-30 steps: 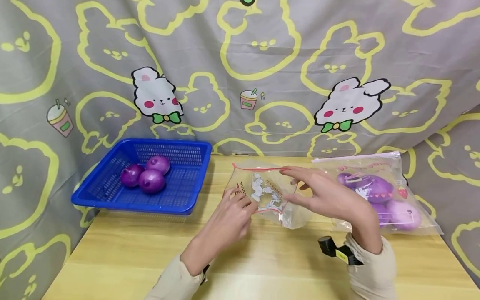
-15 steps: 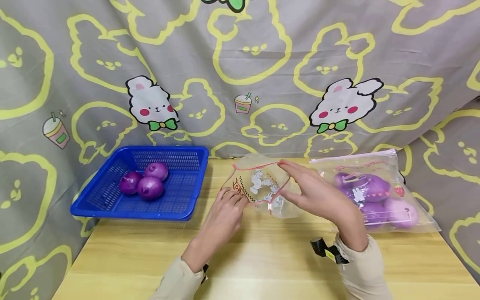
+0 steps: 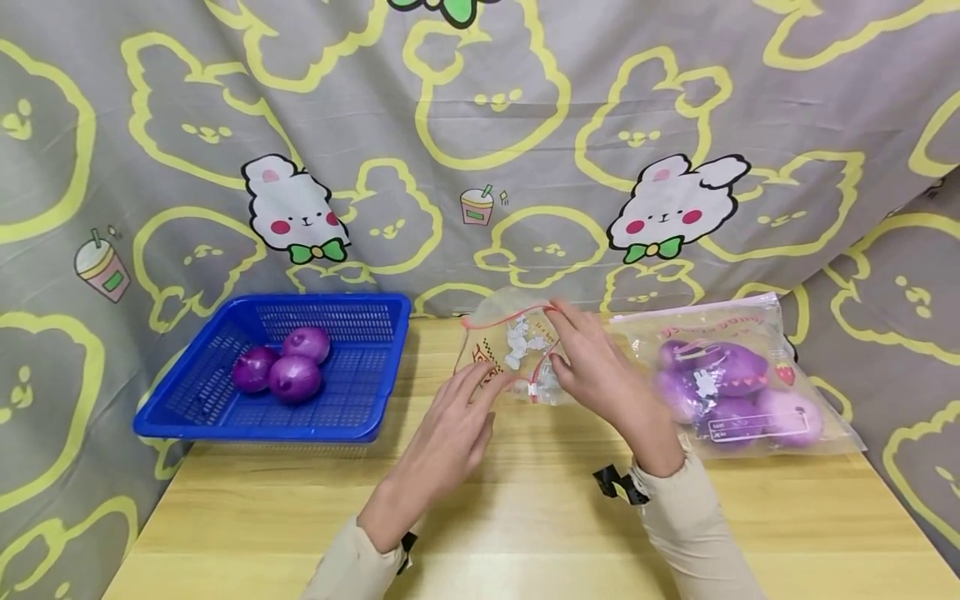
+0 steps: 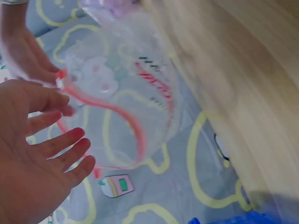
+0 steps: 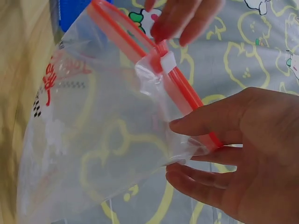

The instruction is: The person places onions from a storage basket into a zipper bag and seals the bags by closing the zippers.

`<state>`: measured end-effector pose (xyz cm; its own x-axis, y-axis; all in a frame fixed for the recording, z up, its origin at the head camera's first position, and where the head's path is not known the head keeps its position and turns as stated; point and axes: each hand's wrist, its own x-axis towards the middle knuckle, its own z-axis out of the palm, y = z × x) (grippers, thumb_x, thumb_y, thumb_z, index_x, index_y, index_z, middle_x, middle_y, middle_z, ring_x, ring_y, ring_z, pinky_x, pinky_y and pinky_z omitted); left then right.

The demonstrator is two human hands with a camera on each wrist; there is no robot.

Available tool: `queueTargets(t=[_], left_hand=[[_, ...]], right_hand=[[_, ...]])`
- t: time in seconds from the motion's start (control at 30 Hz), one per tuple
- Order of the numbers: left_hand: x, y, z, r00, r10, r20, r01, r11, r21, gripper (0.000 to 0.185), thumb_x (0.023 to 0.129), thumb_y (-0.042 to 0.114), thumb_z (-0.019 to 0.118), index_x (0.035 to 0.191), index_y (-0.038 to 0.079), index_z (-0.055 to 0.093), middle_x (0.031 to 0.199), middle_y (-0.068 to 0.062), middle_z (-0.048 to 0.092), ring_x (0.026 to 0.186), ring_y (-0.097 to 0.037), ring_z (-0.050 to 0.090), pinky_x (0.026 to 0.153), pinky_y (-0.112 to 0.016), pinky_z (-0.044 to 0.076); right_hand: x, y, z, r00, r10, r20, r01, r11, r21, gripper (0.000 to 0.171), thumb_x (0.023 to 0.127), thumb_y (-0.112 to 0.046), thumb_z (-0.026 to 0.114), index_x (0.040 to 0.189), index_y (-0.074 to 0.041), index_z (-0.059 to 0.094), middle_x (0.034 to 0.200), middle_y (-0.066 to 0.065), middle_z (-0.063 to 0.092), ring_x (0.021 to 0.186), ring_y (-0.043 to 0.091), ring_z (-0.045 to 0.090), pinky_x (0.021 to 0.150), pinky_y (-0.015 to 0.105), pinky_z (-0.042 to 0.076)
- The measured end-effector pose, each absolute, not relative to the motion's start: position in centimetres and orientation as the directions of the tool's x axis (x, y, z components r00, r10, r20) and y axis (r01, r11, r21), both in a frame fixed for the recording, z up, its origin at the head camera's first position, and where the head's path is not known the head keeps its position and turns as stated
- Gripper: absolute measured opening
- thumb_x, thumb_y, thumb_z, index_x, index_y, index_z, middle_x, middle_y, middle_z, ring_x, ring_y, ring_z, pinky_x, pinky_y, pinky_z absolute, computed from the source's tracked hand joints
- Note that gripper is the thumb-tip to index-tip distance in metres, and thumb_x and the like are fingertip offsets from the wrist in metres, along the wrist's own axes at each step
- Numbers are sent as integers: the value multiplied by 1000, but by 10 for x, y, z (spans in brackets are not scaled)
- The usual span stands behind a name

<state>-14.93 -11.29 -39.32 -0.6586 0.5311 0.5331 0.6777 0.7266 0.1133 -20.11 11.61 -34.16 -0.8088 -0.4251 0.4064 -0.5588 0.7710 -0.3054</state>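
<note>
An empty clear zip bag [image 3: 517,346] with a red zip strip is held up over the wooden table [image 3: 525,517] at its middle. My right hand [image 3: 592,367] pinches the bag's zip edge; in the right wrist view the thumb and fingers [image 5: 201,123] clamp the end of the red strip on the bag [image 5: 93,140]. My left hand [image 3: 465,408] reaches the bag's near edge with straight fingers. In the left wrist view the left hand [image 4: 42,154] is spread, its top fingers touching the red strip of the bag [image 4: 126,79] near the white slider [image 4: 60,81].
A blue basket [image 3: 255,429] holding three purple onions [image 3: 288,371] stands at the table's left. A second zip bag [image 3: 735,383] filled with purple onions lies at the right. A rabbit-print curtain [image 3: 480,125] hangs close behind and at both sides.
Both hands and the empty bag have moved away from me toward the curtain. The right hand has come closer to the left, and the bag's mouth looks narrower.
</note>
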Motion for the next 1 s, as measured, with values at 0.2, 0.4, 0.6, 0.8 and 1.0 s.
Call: queueTargets(t=[0.2,0.4,0.6,0.8,1.0], left_hand=[[-148,-135,-372,-679,460,572,664,717,212,51,91,4,65,140,7,52,143,-15,52,135,-31,45,114,-47,34],[-158,-176,-354,-736,318,598,582,748,319,46,92,3,65,137,3,55,140,-15,54,133,-32,47,113,-47,34],[-173,-230,-358,-791,145,595,441,809,389,44,92,1,65,135,1,57,137,-19,56,131,-37,47,112,-50,33],[-176,-281,-368,-826,4,563,285,866,412,43,90,0,65,132,-2,56,132,-27,54,124,-48,46,104,-60,34],[-174,-309,-377,-871,-88,484,143,897,419,44,89,1,63,131,-3,54,131,-35,49,120,-57,42,95,-70,33]], right_hand=[[-199,106,-344,-812,-462,358,-569,764,-304,61,86,-2,69,143,5,46,153,23,38,134,44,42,110,52,37],[-198,99,-347,-797,-486,358,-591,749,-300,60,88,-3,69,142,4,47,152,25,38,132,44,44,106,52,42],[-199,89,-357,-750,-501,432,-644,703,-301,59,87,-6,72,141,2,48,145,26,46,127,43,49,102,52,45],[-197,77,-363,-726,-490,483,-662,689,-296,63,86,-10,77,141,1,48,136,24,51,117,39,55,96,49,49],[-194,74,-359,-745,-450,492,-623,733,-274,64,82,-7,80,138,3,50,133,26,53,112,40,56,95,48,50]])
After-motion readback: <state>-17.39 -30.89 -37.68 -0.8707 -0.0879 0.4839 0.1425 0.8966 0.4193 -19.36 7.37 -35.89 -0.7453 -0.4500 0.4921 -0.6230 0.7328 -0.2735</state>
